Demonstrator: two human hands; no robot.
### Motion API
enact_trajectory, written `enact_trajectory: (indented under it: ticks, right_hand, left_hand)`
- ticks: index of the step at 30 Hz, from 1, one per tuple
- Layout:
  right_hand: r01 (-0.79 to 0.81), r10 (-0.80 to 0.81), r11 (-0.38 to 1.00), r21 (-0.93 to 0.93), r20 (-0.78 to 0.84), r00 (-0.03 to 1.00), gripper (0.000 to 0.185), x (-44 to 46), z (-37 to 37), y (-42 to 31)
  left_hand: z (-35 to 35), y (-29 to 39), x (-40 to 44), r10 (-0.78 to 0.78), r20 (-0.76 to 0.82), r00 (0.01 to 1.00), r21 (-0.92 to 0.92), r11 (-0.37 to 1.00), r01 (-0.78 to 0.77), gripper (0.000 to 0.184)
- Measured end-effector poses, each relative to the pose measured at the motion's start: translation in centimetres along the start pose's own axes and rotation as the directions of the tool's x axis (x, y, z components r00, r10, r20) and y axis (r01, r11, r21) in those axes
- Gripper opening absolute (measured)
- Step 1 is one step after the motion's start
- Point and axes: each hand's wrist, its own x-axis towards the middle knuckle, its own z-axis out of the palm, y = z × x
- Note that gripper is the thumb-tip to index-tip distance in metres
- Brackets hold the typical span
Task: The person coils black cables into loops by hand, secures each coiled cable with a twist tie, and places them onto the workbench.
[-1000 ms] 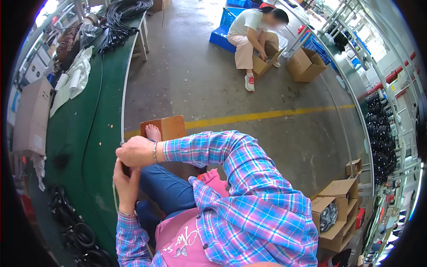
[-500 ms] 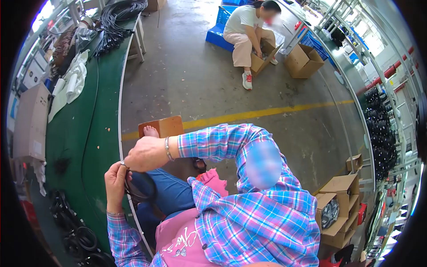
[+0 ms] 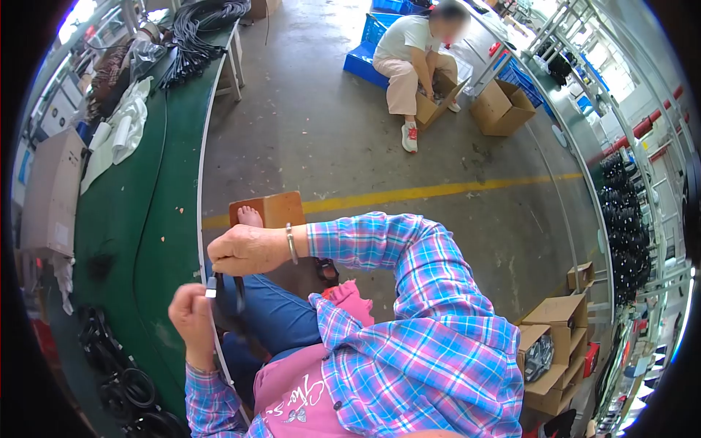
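Gripping a black cable [image 3: 239,293], the right hand [image 3: 248,250] is closed beside the bench's [image 3: 109,219] right edge. The silver tip [image 3: 211,287] lies between both hands; the left hand's [image 3: 193,320] fingers curl beside it, their hold indeterminable.

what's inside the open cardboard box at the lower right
The cardboard box holds a dark, shiny bundle that looks wrapped in plastic. Its contents can't be made out, and whatever lies beneath it is covered.
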Motion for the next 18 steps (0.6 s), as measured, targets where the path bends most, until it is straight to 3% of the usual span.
enact_trajectory:
  ticks: [2,3,4,6,10,11,13,15,16,18]
  right_hand:
    - [0.001,-0.001,0.995,0.098,0.0,1.0,0.019,0.0,-0.1,-1.5]
    - [-0.021,0.017,0.997,0.075,0.062,0.998,0.015,0.0,0.1,-1.8]
    - [-0.007,0.0,0.995,0.104,0.071,0.997,0.014,0.1,0.2,-2.3]
    - [0.02,-0.034,0.986,0.163,0.088,0.995,0.014,0.3,0.2,-3.6]
    - [-0.008,-0.006,0.998,0.069,0.202,0.979,0.015,-0.3,-0.1,-2.1]
    - [-0.036,0.045,0.999,-0.041,0.259,0.965,0.015,-0.3,-0.5,-1.6]
    - [-0.068,0.161,0.963,-0.261,0.352,0.922,0.016,-0.2,-1.5,-0.6]
    - [0.027,0.244,0.823,-0.567,0.396,0.885,0.016,-0.5,-1.3,1.2]
    - [0.084,0.29,0.715,-0.694,0.404,0.868,0.017,-0.3,-1.3,1.3]
    - [0.022,0.229,0.762,-0.647,0.301,0.926,0.017,-0.3,-1.6,1.5]
  left_hand:
    - [0.5,1.6,2.2,0.275,-0.085,0.958,-0.092,0.955,-0.282,0.048]
    - [0.8,2.0,2.4,0.215,-0.053,0.975,-0.017,0.976,-0.216,0.064]
    - [2.0,4.2,3.0,0.176,-0.018,0.984,-0.131,0.976,-0.177,0.058]
    - [1.1,0.4,2.3,-0.096,0.264,0.96,-0.21,0.965,0.154,0.051]
    - [0.5,-1.8,2.1,-0.149,0.409,0.9,-0.232,0.937,0.261,0.034]
    - [0.4,-2.1,2.0,-0.163,0.329,0.93,-0.185,0.955,0.232,0.024]
    - [0.3,-1.4,1.9,-0.196,0.334,0.922,-0.144,0.956,0.256,0.021]
    - [0.5,0.1,1.5,-0.257,0.339,0.905,-0.059,0.954,0.293,0.017]
    - [1.2,1.1,1.1,-0.231,0.314,0.921,0.009,0.971,0.241,0.023]
    - [2.0,2.2,0.5,-0.104,0.317,0.943,0.128,0.99,0.066,0.031]
